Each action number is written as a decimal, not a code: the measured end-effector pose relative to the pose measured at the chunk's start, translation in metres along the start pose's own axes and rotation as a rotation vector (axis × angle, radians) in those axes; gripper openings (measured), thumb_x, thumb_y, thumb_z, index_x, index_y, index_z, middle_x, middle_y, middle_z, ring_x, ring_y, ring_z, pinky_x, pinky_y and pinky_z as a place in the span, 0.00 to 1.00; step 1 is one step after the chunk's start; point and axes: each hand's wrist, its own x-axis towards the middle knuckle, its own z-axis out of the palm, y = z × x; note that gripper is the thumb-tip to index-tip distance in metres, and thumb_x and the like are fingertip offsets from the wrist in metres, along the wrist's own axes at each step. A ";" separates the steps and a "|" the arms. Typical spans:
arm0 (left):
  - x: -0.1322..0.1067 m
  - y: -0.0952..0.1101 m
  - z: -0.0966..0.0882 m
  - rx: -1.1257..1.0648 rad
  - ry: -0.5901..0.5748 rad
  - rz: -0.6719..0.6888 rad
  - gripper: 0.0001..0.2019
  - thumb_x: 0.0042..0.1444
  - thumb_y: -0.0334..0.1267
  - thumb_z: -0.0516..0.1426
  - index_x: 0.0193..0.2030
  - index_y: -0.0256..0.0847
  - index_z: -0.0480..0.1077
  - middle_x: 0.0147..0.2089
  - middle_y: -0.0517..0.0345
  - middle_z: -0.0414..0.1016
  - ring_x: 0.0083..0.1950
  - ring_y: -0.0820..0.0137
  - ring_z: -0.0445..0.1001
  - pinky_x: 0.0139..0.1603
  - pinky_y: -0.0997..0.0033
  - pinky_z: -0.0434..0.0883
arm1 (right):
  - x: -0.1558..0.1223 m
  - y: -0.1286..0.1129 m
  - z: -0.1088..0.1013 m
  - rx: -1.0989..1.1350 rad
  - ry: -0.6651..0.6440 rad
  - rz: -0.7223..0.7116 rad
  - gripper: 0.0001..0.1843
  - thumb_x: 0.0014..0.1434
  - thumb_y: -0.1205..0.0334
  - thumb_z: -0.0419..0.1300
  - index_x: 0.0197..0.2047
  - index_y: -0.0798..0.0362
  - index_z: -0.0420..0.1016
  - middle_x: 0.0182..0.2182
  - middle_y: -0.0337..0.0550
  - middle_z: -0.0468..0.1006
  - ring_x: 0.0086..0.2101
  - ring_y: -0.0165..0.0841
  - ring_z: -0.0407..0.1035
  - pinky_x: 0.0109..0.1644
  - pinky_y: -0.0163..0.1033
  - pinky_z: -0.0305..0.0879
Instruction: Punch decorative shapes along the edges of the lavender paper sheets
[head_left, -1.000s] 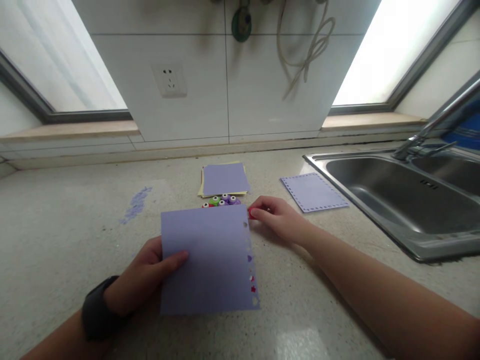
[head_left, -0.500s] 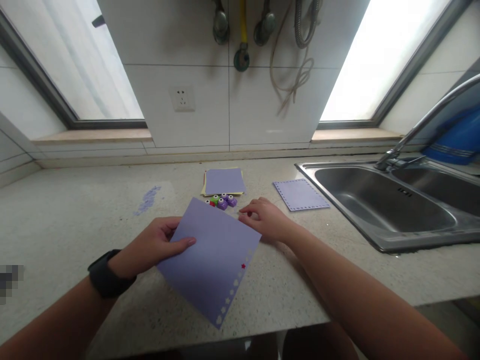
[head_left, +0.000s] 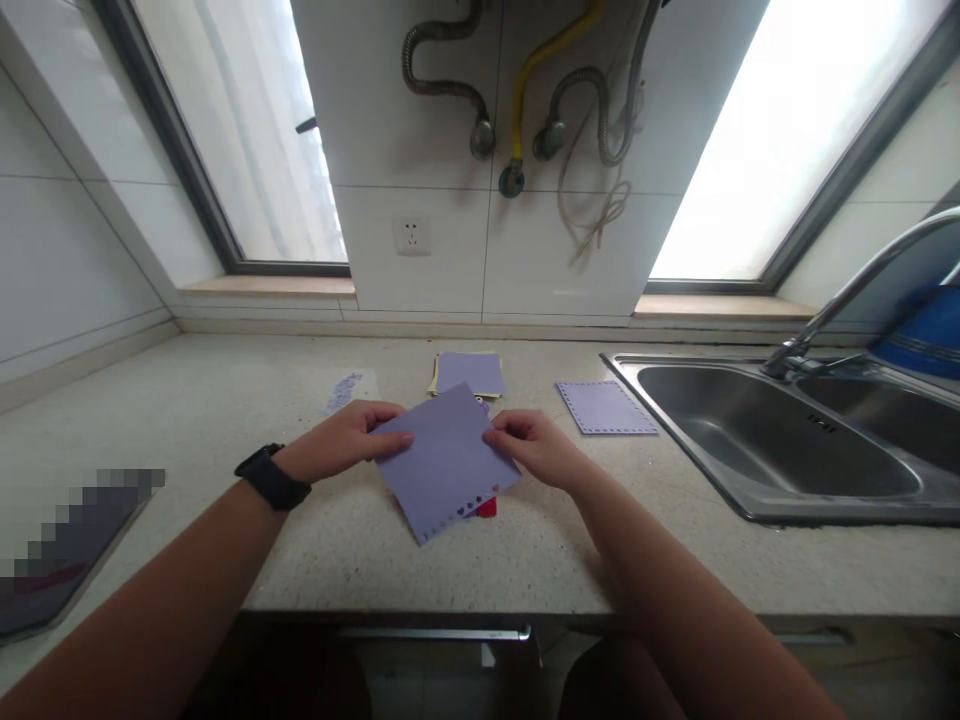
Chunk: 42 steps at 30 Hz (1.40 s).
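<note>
A lilac paper sheet (head_left: 444, 462) with small shapes punched along one edge is held over the speckled counter (head_left: 225, 400). My left hand (head_left: 346, 438), a black watch on its wrist, pinches the sheet's left corner. My right hand (head_left: 535, 446) pinches its right side. A small red punch (head_left: 487, 506) shows just under the sheet's near edge. The other small punches are hidden behind the sheet.
A stack of lilac and yellow papers (head_left: 469, 373) lies behind the sheet. A lilac sheet with a punched border (head_left: 604, 407) lies near the steel sink (head_left: 780, 440) and tap (head_left: 847, 295). Lilac scraps (head_left: 342, 392) sit at the left. The counter's front edge (head_left: 450, 608) is close.
The view has pulled back and tilted up. The sheet was turned so its punched edge faces me, and my right hand moved from the punches onto the sheet's right side.
</note>
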 end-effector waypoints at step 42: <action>-0.019 -0.053 0.086 -0.127 0.482 0.204 0.13 0.55 0.46 0.66 0.36 0.37 0.83 0.34 0.52 0.84 0.34 0.64 0.77 0.39 0.64 0.73 | -0.051 0.017 0.017 0.001 0.506 -0.112 0.15 0.61 0.49 0.63 0.34 0.54 0.78 0.30 0.43 0.77 0.32 0.36 0.70 0.40 0.43 0.66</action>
